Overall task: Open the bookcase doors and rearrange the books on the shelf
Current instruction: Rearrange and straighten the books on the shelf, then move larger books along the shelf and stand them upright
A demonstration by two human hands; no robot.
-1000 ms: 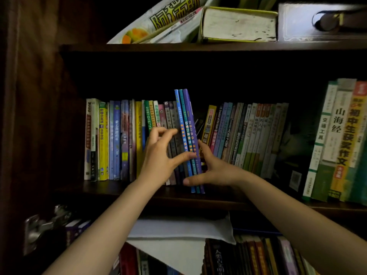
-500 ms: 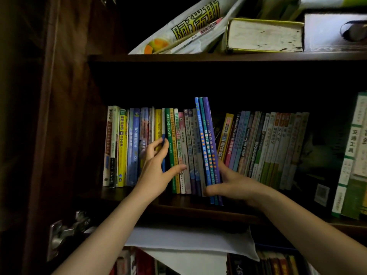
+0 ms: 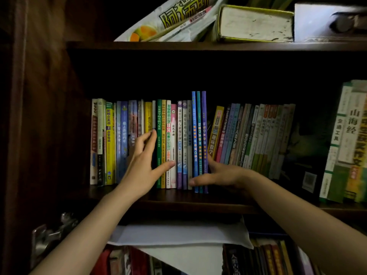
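Observation:
A row of upright books (image 3: 172,143) fills the left part of the middle shelf (image 3: 178,203). Three taller thin books (image 3: 199,124), blue, teal and purple, stand upright at the row's right end and stick out a little toward me. My right hand (image 3: 220,174) holds them low down, with its fingers along the purple book's right side and its thumb across the spines. My left hand (image 3: 143,165) rests with straight fingers on the spines near a yellow book (image 3: 148,118), thumb spread toward a green book (image 3: 159,124). A second group of books (image 3: 256,135) leans left, just right of my right hand.
Thick green and orange books (image 3: 347,139) stand at the far right. The top shelf holds a thick book lying flat (image 3: 256,24) and a plastic bag (image 3: 174,20). White paper (image 3: 178,235) lies over books on the lower shelf. A metal door hinge (image 3: 47,237) sits at the lower left.
The three tall books went from leaning to upright against the left row. My left hand slid left along the spines. The camera view shifted left.

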